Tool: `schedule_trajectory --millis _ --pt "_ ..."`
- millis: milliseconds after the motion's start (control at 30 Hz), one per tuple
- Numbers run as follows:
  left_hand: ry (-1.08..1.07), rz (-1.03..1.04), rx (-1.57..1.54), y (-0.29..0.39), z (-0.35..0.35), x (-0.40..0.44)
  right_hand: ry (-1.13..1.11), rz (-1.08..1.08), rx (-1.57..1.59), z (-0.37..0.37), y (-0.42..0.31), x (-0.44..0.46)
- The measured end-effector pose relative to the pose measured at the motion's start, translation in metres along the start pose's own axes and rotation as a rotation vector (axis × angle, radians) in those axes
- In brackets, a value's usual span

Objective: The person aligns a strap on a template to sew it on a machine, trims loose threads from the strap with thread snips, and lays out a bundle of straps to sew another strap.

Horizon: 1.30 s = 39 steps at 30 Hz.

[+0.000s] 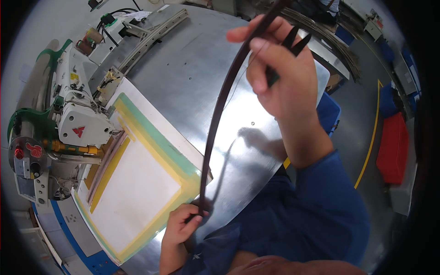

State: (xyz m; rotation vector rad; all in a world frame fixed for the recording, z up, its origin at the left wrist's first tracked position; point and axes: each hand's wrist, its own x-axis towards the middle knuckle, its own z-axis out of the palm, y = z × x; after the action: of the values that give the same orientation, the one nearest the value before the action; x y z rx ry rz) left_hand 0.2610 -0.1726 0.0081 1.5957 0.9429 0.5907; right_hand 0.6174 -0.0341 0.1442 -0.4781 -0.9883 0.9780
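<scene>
A long, narrow dark brown strap (pixel 222 98) runs in a curve up over the metal table. My left hand (pixel 180 224) is closed, pinching its lower end between thumb and fingers. Higher up, my right hand (pixel 286 75) is raised with the strap passing between its fingers. The same hand also grips a small black tool with two pointed tips, which looks like thread snips (pixel 300 46); the palm hides part of it. A thin loose thread (pixel 238 82) hangs beside the strap.
On the left stands a white sewing machine (pixel 85 121) with green parts. In front of its head lies a white board (pixel 142 183) edged with yellow and green tape. The shiny metal table (pixel 197 59) extends behind. To the right are a red bin (pixel 393 146) and a blue bin (pixel 329 112).
</scene>
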Motion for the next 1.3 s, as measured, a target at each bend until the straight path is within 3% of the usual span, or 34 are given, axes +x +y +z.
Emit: schedule_trajectory --millis 33,100,133,200,233,300,400,500,567,600,633,700,733,767,833,867,933,967,1033,1067,1100,1167,1233,1300 --pt "-0.005 0.0 -0.012 0.0 0.003 -0.004 -0.015 0.01 0.082 -0.008 -0.005 0.002" --pt "0.369 -0.028 -0.212 0.001 0.009 -0.007 -0.094 -0.085 0.342 -0.026 -0.003 0.006" --pt "0.361 -0.032 -0.224 -0.003 0.01 -0.008 -0.06 -0.102 0.376 -0.026 -0.005 0.004" --pt "0.599 0.181 -0.05 -0.016 0.011 -0.009 -0.016 -0.115 0.397 -0.027 -0.008 0.002" --pt "0.589 0.171 -0.061 -0.017 0.012 -0.009 -0.01 -0.125 0.466 -0.036 -0.004 0.002" --pt "0.732 0.377 0.264 -0.019 0.015 -0.006 0.001 -0.13 0.523 -0.042 -0.006 0.0" --pt "0.721 0.415 0.405 -0.017 0.017 -0.008 -0.015 -0.089 0.609 -0.038 -0.012 0.003" --pt "0.693 0.471 0.582 -0.014 0.016 -0.011 -0.161 -0.074 0.651 -0.045 -0.01 0.008" --pt "0.682 0.486 0.644 -0.014 0.018 -0.011 -0.358 -0.114 0.638 -0.052 -0.011 0.009" --pt "0.72 0.495 0.655 -0.014 0.019 -0.011 -0.673 -0.137 0.677 -0.085 0.006 0.031" --pt "0.757 0.503 0.666 -0.014 0.02 -0.011 -0.672 -0.132 0.673 -0.086 0.001 0.027" --pt "0.821 0.482 0.643 -0.02 0.021 -0.011 -0.534 -0.186 0.466 -0.074 -0.012 0.011" --pt "0.885 0.463 0.624 -0.022 0.021 -0.011 -0.327 -0.186 0.417 -0.05 -0.021 0.002" --pt "0.887 0.458 0.623 -0.019 0.021 -0.009 -0.327 -0.181 0.419 -0.06 -0.019 0.008" --pt "0.84 0.302 0.672 -0.006 0.02 0.0 -0.49 -0.161 0.102 -0.086 -0.016 0.022" --pt "0.845 0.285 0.676 -0.006 0.021 0.003 -0.221 0.019 -0.049 -0.087 -0.022 0.011" --pt "0.811 0.054 0.32 -0.011 0.026 0.005 -0.228 0.202 -0.1 -0.101 -0.014 0.023" --pt "0.831 0.016 0.328 -0.009 0.027 0.005 -0.288 0.294 -0.193 -0.105 -0.012 0.027" --pt "0.793 -0.116 0.296 -0.004 0.024 0.007 -0.146 0.466 -0.807 -0.131 0.012 0.026" --pt "0.814 -0.156 0.309 -0.003 0.022 0.006 -0.114 0.368 -1.39 -0.146 0.031 0.019" --pt "0.785 -0.147 0.348 -0.002 0.02 0.007 -0.166 0.307 -1.723 -0.159 0.039 0.011" --pt "0.776 -0.175 0.395 -0.001 0.017 0.009 -0.12 0.302 -1.727 -0.149 0.045 -0.005" --pt "0.632 -0.092 0.511 0.004 0.015 0.01 -0.248 0.532 -1.327 -0.112 0.042 -0.023" --pt "0.605 -0.17 0.449 0.02 0.016 0.01 -0.388 0.779 -0.876 -0.054 0.043 -0.057"
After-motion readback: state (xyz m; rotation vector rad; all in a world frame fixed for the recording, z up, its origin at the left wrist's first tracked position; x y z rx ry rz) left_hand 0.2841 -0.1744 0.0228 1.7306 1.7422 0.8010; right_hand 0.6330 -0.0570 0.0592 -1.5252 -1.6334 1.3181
